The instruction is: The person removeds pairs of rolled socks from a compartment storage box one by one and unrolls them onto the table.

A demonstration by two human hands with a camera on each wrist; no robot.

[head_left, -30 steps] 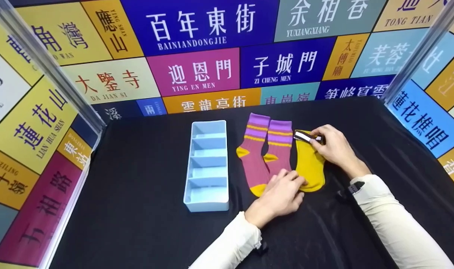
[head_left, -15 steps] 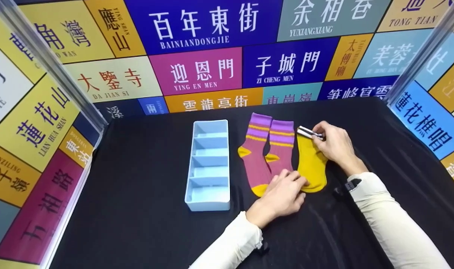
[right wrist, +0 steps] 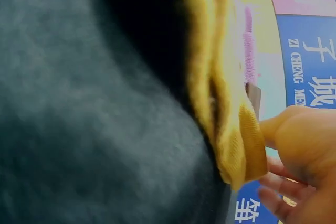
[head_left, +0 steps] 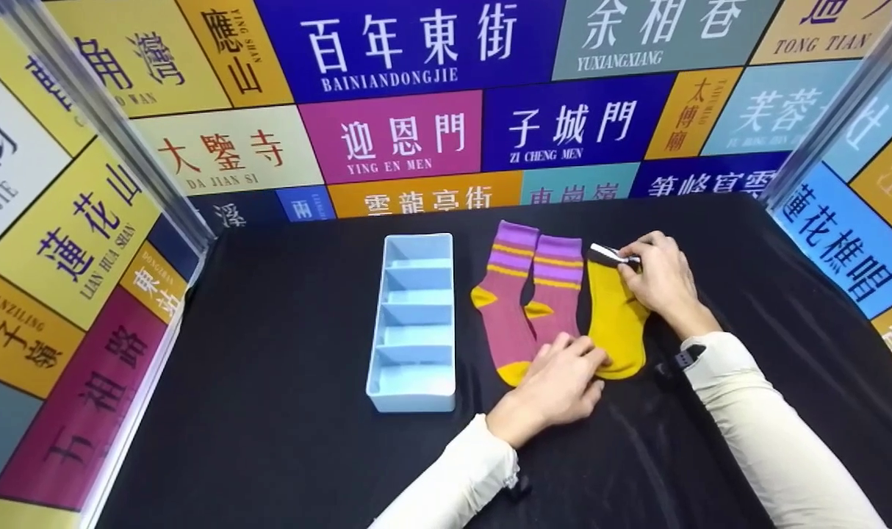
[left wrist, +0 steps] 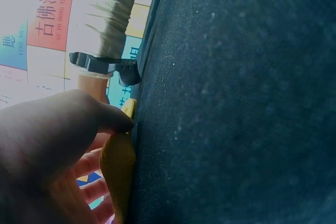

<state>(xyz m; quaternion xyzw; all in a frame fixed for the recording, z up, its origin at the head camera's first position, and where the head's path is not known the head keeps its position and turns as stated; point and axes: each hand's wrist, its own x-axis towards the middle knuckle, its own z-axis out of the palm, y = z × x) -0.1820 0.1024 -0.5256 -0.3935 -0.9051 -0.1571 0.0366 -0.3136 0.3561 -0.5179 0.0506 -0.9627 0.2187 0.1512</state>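
Presently, the yellow sock (head_left: 617, 323) cuff is pinched by the right hand (head_left: 655, 283), its toe pressed flat-fingered by the left hand (head_left: 560, 386); bunching is judged likely should the press slip.

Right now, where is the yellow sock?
In the head view the yellow sock lies flat on the black cloth, right of the two purple socks. The right hand pinches its cuff; the left hand rests at its toe.

You have three socks laid out: two purple socks (head_left: 508, 301) (head_left: 556, 294) with yellow stripes and one yellow sock (head_left: 615, 323). You have one light blue tray (head_left: 415, 397) with five compartments, and two hands (head_left: 556, 386) (head_left: 659, 283).
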